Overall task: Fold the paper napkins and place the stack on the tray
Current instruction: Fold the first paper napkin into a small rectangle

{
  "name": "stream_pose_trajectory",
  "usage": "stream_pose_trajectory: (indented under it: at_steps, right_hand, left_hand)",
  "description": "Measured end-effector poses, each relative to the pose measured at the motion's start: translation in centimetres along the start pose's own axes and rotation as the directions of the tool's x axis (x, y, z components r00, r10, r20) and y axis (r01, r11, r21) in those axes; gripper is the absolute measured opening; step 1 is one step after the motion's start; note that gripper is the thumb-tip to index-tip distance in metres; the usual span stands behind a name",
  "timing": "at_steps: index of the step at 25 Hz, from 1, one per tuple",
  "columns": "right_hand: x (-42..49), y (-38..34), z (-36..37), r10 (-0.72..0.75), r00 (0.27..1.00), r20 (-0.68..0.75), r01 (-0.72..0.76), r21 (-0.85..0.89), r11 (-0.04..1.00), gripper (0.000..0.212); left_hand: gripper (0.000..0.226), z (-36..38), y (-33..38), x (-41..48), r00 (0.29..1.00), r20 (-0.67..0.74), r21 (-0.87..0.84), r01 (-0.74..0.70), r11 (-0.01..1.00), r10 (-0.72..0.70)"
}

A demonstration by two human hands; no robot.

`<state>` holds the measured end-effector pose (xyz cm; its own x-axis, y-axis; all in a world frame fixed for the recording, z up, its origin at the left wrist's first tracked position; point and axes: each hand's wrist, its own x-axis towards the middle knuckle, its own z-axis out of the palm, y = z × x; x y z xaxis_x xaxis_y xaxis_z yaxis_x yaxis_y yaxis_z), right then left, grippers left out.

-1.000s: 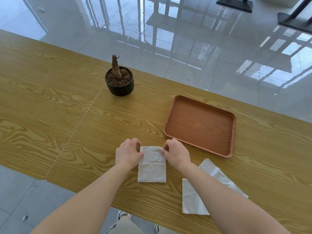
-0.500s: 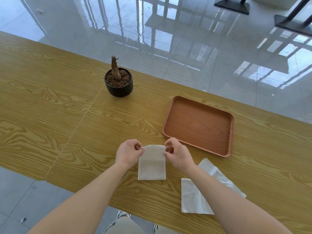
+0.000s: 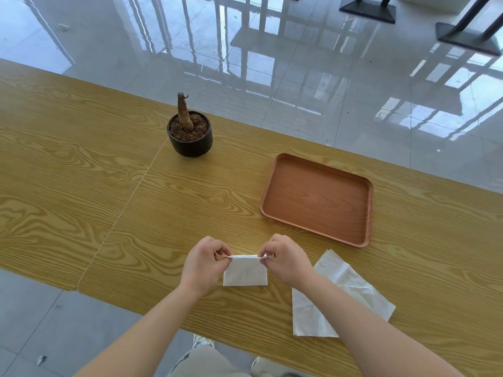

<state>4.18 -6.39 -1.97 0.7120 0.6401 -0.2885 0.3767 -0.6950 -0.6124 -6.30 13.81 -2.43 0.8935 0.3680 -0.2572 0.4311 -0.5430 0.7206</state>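
Nearest the camera, below the wooden table (image 3: 81, 186), a knee in grey cloth and the toe of a shoe show against the grey floor. Two bare forearms reach up from there over the table's near edge.

Just past that edge, in front of the tray (image 3: 317, 198) and to its left, the folded napkin (image 3: 245, 272) is held by its far edge. The left hand (image 3: 204, 263) pinches the far left corner between thumb and forefinger, the other fingers curled in. The right hand (image 3: 285, 261) pinches the far right corner the same way, closed tightly on the paper. The far edge is lifted off the table and pulled straight between the two hands, while the near edge lies on the wood.

Beside the folded napkin, nearer to the table's near edge than the tray is, lie the loose napkins (image 3: 337, 295), white and flat, overlapping one another at an angle. How many sheets there are cannot be told. The right forearm crosses over part of them.

The tray is a brown rectangle with rounded corners and a low rim, and nothing lies in it. It sits apart from the hands and the napkins.

Well to the left of the tray and a little farther back stands a small black pot (image 3: 190, 137) with brown soil and a bare stump. Beyond the table's far edge the glossy tiled floor reflects window frames, and dark furniture bases (image 3: 367, 12) stand farthest off.
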Motion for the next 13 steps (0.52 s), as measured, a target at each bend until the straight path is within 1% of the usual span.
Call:
stream_pose_trajectory:
  at_steps: [3,6,8,10,13]
  right_hand:
    - [-1.3,-0.2,0.7,-0.024,0.999,0.023,0.026,-0.069,0.997,0.011]
    - [-2.1,-0.3,1.2,-0.024,0.999,0.025,0.027,-0.114,0.993,0.014]
    - [-2.5,-0.3,1.6,-0.051,0.999,0.009,0.052,-0.142,0.988,0.016]
    - [-2.9,-0.1,2.0,-0.093,0.996,0.002,0.092,-0.180,0.979,0.016]
    - [-3.2,0.2,2.5,-0.104,0.994,0.028,0.107,-0.231,0.967,0.022]
  left_hand:
    - [0.028,0.2,-0.4,-1.0,0.999,0.010,0.041,-0.031,0.999,0.030]
    - [0.021,0.4,-0.7,-1.9,0.997,0.020,0.104,-0.070,0.992,0.068]
    - [0.018,0.6,-0.9,-2.5,0.994,0.025,0.144,-0.105,0.984,0.102]
    - [0.015,0.8,-1.2,-2.9,0.986,0.041,0.198,-0.164,0.966,0.159]
    - [0.018,1.1,-1.6,-3.3,0.953,0.096,0.332,-0.304,0.893,0.289]
